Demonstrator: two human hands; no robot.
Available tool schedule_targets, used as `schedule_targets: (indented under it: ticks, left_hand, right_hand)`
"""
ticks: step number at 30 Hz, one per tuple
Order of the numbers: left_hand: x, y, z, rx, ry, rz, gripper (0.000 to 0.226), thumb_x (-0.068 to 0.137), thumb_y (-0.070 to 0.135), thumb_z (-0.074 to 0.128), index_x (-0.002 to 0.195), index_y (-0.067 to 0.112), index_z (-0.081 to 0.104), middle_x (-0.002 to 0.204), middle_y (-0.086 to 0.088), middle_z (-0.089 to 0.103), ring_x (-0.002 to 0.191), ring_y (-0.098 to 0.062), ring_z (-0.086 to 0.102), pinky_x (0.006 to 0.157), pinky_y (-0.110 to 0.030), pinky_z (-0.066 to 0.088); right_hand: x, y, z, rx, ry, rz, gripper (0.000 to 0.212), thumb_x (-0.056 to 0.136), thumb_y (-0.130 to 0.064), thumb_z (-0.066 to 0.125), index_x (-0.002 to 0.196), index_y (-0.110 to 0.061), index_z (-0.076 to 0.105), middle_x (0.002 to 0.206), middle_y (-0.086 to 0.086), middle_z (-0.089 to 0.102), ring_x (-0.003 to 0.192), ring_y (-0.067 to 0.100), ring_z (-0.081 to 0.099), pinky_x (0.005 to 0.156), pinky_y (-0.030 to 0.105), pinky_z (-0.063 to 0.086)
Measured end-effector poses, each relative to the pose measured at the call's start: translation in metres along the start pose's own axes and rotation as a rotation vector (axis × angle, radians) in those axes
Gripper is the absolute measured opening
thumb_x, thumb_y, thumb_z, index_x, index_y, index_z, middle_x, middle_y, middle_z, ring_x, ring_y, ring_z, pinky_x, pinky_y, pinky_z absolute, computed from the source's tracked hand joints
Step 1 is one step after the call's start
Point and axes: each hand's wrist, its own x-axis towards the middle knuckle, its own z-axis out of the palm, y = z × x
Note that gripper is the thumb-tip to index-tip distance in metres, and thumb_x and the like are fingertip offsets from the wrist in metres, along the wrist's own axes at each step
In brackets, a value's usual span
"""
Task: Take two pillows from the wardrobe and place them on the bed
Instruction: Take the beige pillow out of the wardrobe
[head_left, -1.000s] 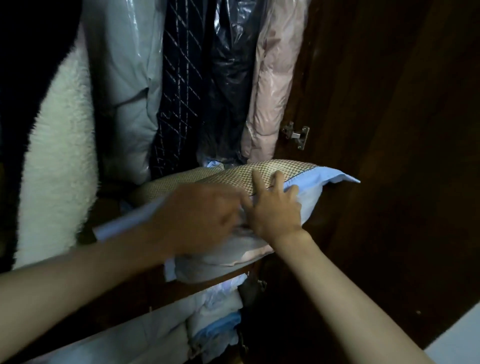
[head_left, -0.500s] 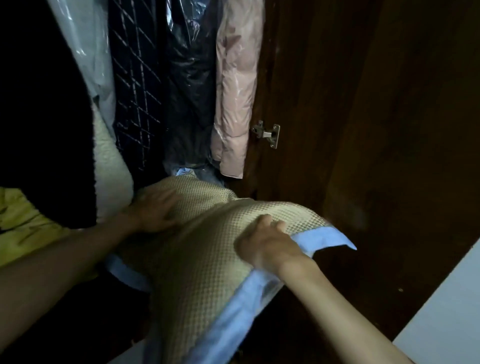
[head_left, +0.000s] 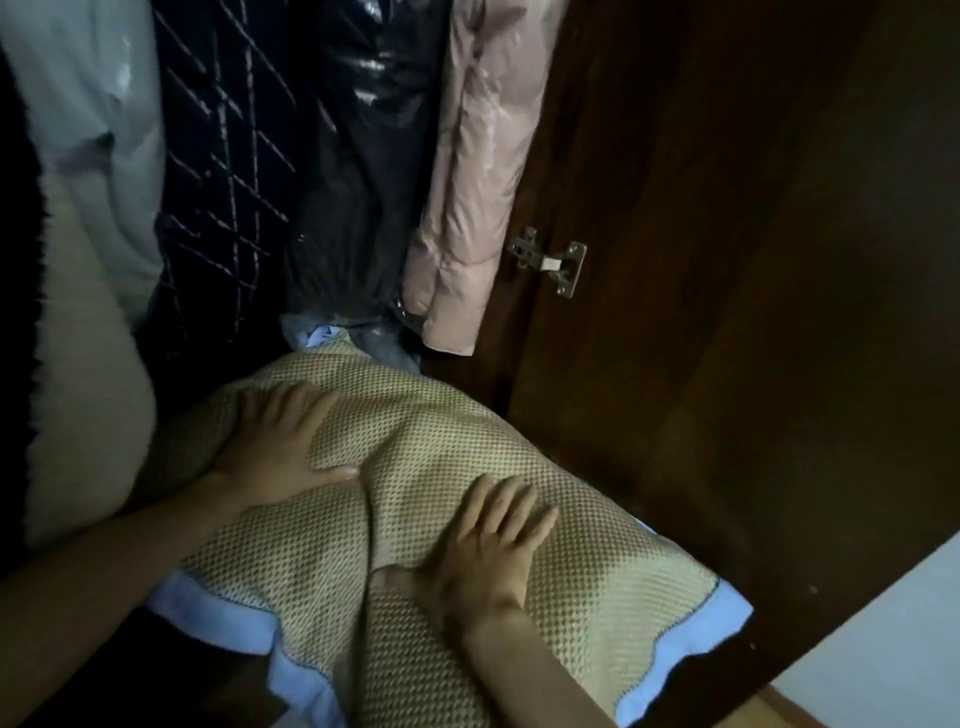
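Note:
A pillow (head_left: 597, 566) with a beige woven top and a light blue border fills the lower middle of the head view, tilted out of the wardrobe toward me. My left hand (head_left: 275, 447) presses flat on its upper left part, thumb dug into a crease. My right hand (head_left: 488, 551) lies on its lower middle, fingers spread and thumb pinching the fabric. Both hands hold the pillow from above. A bit of light blue cloth (head_left: 322, 332) shows behind the pillow's far tip; I cannot tell whether it is a second pillow.
Hanging clothes fill the wardrobe: a pale grey garment (head_left: 98, 119), a dark checked one (head_left: 223, 156), a black one in plastic (head_left: 363, 156), a pink padded jacket (head_left: 478, 171). A white fleecy item (head_left: 83, 415) hangs left. The dark wooden door (head_left: 753, 312) with a hinge (head_left: 550, 262) stands open at right.
The pillow has come out of the wardrobe shelf toward me and downward. My left hand shifted from its edge onto its top, and both hands now lie spread on it.

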Motion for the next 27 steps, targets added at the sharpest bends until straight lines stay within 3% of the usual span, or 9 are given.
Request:
schedule_targets:
  ticks: [2, 4, 6, 8, 11, 16, 20, 23, 27]
  left_hand:
    - [0.005, -0.002, 0.003, 0.074, 0.004, 0.01, 0.109, 0.067, 0.097, 0.031, 0.138, 0.016, 0.044, 0.129, -0.015, 0.051, 0.115, -0.036, 0.047, 0.094, -0.06, 0.038]
    - [0.008, -0.001, 0.008, 0.114, 0.047, 0.021, 0.102, 0.068, 0.097, 0.03, 0.126, 0.014, 0.048, 0.115, -0.014, 0.053, 0.103, -0.034, 0.05, 0.087, -0.055, 0.04]
    - [0.007, 0.001, 0.013, 0.133, 0.085, 0.047, 0.095, 0.069, 0.097, 0.031, 0.115, 0.016, 0.049, 0.107, -0.011, 0.054, 0.096, -0.031, 0.051, 0.082, -0.052, 0.04]
    - [0.006, 0.001, 0.015, 0.117, 0.103, 0.083, 0.09, 0.07, 0.097, 0.031, 0.107, 0.017, 0.049, 0.101, -0.009, 0.057, 0.091, -0.03, 0.053, 0.079, -0.049, 0.042]
    - [0.007, 0.009, 0.012, 0.046, 0.086, 0.084, 0.093, 0.07, 0.096, 0.035, 0.114, 0.017, 0.058, 0.111, -0.009, 0.069, 0.097, -0.032, 0.062, 0.085, -0.049, 0.046]
    - [-0.001, 0.036, -0.021, -0.106, -0.017, -0.012, 0.092, 0.063, 0.1, 0.035, 0.121, 0.035, 0.065, 0.112, 0.0, 0.074, 0.102, -0.029, 0.065, 0.094, -0.047, 0.046]
    - [-0.017, 0.091, -0.064, -0.064, -0.022, 0.118, 0.09, 0.064, 0.1, 0.027, 0.113, 0.037, 0.068, 0.103, 0.005, 0.074, 0.093, -0.02, 0.067, 0.084, -0.039, 0.048]
    - [-0.03, 0.156, -0.091, -0.025, -0.005, 0.255, 0.089, 0.066, 0.1, 0.02, 0.102, 0.035, 0.07, 0.08, 0.013, 0.071, 0.075, -0.011, 0.067, 0.067, -0.031, 0.047]
    - [-0.06, 0.272, -0.102, -0.193, -0.027, 0.453, 0.093, 0.064, 0.102, 0.012, 0.095, 0.034, 0.068, 0.062, 0.017, 0.058, 0.063, -0.004, 0.057, 0.068, -0.032, 0.047]
  right_hand:
    - [0.001, -0.007, 0.017, 0.004, 0.025, 0.014, 0.149, 0.056, -0.104, 0.021, 0.151, 0.006, -0.01, 0.158, 0.036, 0.002, 0.144, 0.056, 0.001, 0.11, 0.074, -0.004]
    - [0.002, -0.005, 0.039, 0.018, 0.145, 0.001, 0.139, 0.06, -0.103, 0.016, 0.149, 0.003, 0.02, 0.144, 0.027, 0.036, 0.13, 0.045, 0.034, 0.108, 0.064, 0.024]
    - [0.003, 0.002, 0.054, 0.11, 0.268, -0.049, 0.118, 0.067, -0.101, 0.017, 0.132, -0.005, 0.043, 0.121, 0.014, 0.055, 0.107, 0.033, 0.053, 0.093, 0.049, 0.044]
    - [0.009, 0.012, 0.056, 0.146, 0.298, -0.098, 0.101, 0.069, -0.099, 0.02, 0.12, -0.015, 0.044, 0.11, 0.006, 0.064, 0.094, 0.028, 0.064, 0.078, 0.043, 0.051]
    - [0.014, 0.029, 0.05, 0.191, 0.25, -0.161, 0.092, 0.07, -0.097, 0.028, 0.114, -0.019, 0.046, 0.098, 0.007, 0.071, 0.083, 0.032, 0.069, 0.063, 0.04, 0.046]
    - [-0.001, 0.055, 0.041, 0.223, 0.235, -0.235, 0.067, 0.08, -0.082, 0.049, 0.099, -0.018, 0.05, 0.099, 0.012, 0.07, 0.089, 0.036, 0.065, 0.065, 0.042, 0.037]
    - [-0.033, 0.111, 0.039, 0.164, 0.219, -0.239, 0.074, 0.077, -0.085, 0.048, 0.106, -0.018, 0.058, 0.099, 0.009, 0.071, 0.091, 0.033, 0.066, 0.068, 0.041, 0.041]
    - [-0.075, 0.177, 0.038, 0.116, 0.263, -0.145, 0.088, 0.069, -0.096, 0.038, 0.107, -0.021, 0.062, 0.093, 0.007, 0.072, 0.086, 0.031, 0.067, 0.07, 0.042, 0.051]
    - [-0.17, 0.28, 0.048, 0.165, 0.302, 0.159, 0.086, 0.063, -0.104, 0.022, 0.068, -0.023, 0.049, 0.066, -0.001, 0.051, 0.073, 0.03, 0.062, 0.061, 0.039, 0.044]
